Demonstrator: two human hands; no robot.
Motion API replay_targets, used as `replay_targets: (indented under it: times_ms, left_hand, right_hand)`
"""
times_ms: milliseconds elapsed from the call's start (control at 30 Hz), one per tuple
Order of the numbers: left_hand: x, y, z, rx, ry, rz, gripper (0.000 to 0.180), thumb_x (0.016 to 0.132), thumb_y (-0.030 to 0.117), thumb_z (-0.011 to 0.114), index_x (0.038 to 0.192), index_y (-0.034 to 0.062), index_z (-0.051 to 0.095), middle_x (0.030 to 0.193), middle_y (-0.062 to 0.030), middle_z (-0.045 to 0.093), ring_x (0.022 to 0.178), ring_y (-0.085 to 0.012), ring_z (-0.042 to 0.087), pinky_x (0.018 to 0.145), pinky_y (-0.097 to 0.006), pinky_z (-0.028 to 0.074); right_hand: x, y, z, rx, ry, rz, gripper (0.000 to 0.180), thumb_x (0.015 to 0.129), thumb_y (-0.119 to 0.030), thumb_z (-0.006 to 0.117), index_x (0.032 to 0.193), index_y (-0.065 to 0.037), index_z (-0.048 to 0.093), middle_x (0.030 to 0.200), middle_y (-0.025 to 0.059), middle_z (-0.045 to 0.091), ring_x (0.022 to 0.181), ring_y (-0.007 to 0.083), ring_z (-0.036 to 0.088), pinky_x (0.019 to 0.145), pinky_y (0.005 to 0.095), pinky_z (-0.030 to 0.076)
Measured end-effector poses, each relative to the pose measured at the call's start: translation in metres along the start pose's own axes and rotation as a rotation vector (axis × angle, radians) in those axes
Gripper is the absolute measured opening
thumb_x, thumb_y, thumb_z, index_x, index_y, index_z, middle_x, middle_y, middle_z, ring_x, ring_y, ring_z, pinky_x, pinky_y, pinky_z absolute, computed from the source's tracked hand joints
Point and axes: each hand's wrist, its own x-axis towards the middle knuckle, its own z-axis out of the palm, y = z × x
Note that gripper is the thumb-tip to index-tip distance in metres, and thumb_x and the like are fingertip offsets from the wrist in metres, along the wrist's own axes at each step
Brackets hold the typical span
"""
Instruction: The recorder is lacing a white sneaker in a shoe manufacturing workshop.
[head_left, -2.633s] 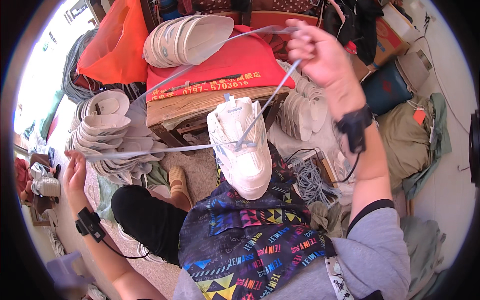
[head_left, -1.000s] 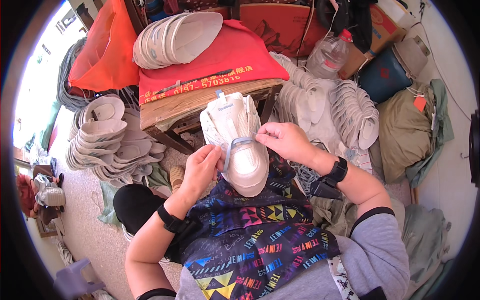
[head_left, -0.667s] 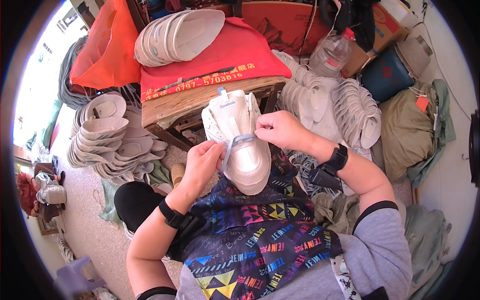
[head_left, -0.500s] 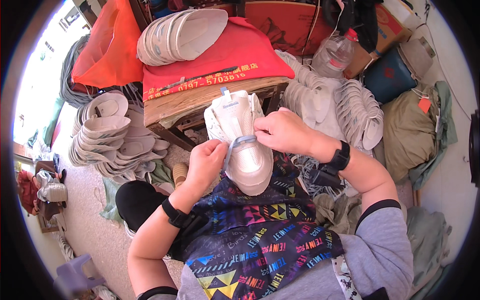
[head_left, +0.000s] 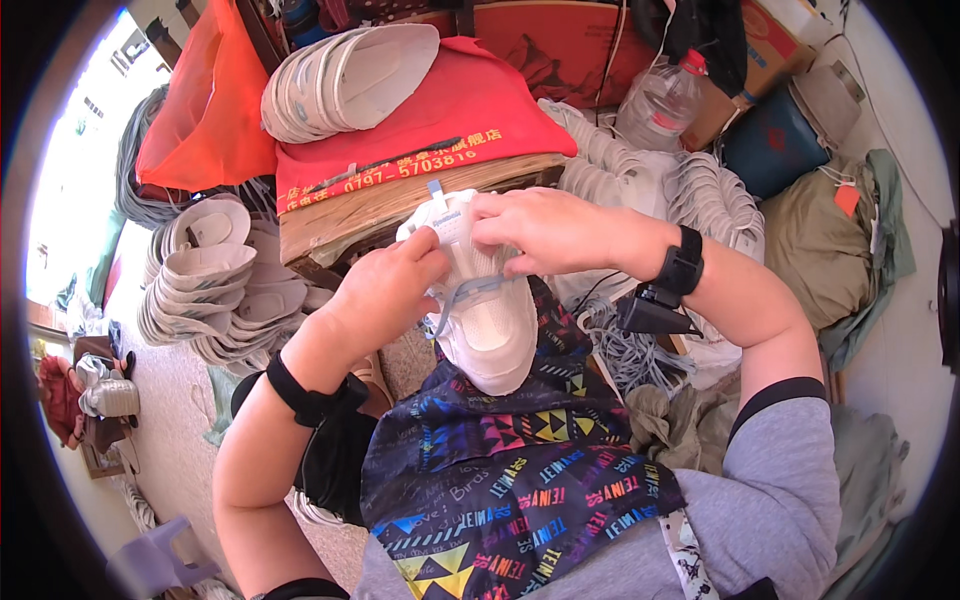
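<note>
A white shoe upper [head_left: 492, 345] sits in front of me, its toe toward my body and its tongue toward the wooden stool. A grey-blue shoelace [head_left: 474, 289] runs across it just above the toe area. My left hand [head_left: 392, 272] has its fingers curled in a pinch at the left eyelet edge of the shoe upper. My right hand [head_left: 560, 232] grips the opposite edge beside the tongue, fingers bent inward. The lace ends and whatever lies between the fingertips are hidden. A grey-blue loop tab [head_left: 436, 190] stands up at the tongue's tip.
Ahead is a wooden stool [head_left: 330, 232] under a red cloth [head_left: 480, 100], bearing nested white shoe uppers [head_left: 330, 85]. More stacked uppers [head_left: 200, 275] lie at left, others [head_left: 715, 200] at right. A bundle of grey laces [head_left: 625, 340] is beside my apron [head_left: 520, 450].
Both hands have moved from the lace near the toe up toward the tongue, now at the shoe upper's eyelet edges. The lace stays across the shoe. The whole view has shifted slightly.
</note>
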Motion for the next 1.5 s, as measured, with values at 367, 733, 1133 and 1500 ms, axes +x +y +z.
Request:
replay_targets:
  times_ms: [367, 733, 1133, 1500]
  left_hand:
    - [-0.002, 0.000, 0.011, 0.011, 0.140, -0.008, 0.031, 0.062, 0.010, 0.081, 0.086, 0.0080, 0.060, 0.097, -0.0086, 0.051, 0.086, -0.0298, 0.059, 0.075, -0.041, 0.048]
    - [-0.003, 0.000, 0.010, -0.050, 0.045, -0.183, 0.024, 0.068, 0.015, 0.081, 0.084, 0.0052, 0.067, 0.094, -0.0092, 0.049, 0.085, -0.0280, 0.058, 0.074, -0.038, 0.049]
    - [-0.004, -0.016, 0.020, -0.248, 0.090, -0.035, 0.030, 0.065, 0.012, 0.084, 0.078, 0.0010, 0.059, 0.093, -0.0088, 0.046, 0.081, -0.0267, 0.054, 0.073, -0.035, 0.047]
    - [-0.012, -0.021, 0.035, -0.598, 0.237, -0.095, 0.019, 0.075, 0.012, 0.077, 0.078, 0.0005, 0.063, 0.090, -0.0031, 0.046, 0.076, -0.0148, 0.051, 0.067, -0.031, 0.045]
  right_hand:
    - [0.002, 0.003, 0.005, -0.046, -0.098, 0.028, 0.020, 0.070, -0.019, 0.075, 0.080, -0.007, 0.062, 0.097, 0.0091, 0.052, 0.085, 0.0296, 0.063, 0.071, 0.0449, 0.051]
    - [0.020, -0.006, 0.016, 0.054, -0.198, 0.419, 0.023, 0.081, -0.027, 0.063, 0.083, -0.004, 0.068, 0.103, 0.0130, 0.055, 0.088, 0.0310, 0.063, 0.075, 0.0428, 0.049]
    - [0.012, -0.005, 0.032, 0.126, -0.023, 0.498, 0.028, 0.074, -0.033, 0.069, 0.068, -0.008, 0.061, 0.094, 0.0103, 0.052, 0.083, 0.0284, 0.058, 0.072, 0.0400, 0.047]
    - [-0.009, 0.002, 0.043, 0.612, 0.216, 0.356, 0.025, 0.078, -0.023, 0.074, 0.072, -0.003, 0.061, 0.098, 0.0047, 0.044, 0.087, 0.0151, 0.050, 0.075, 0.0299, 0.044]
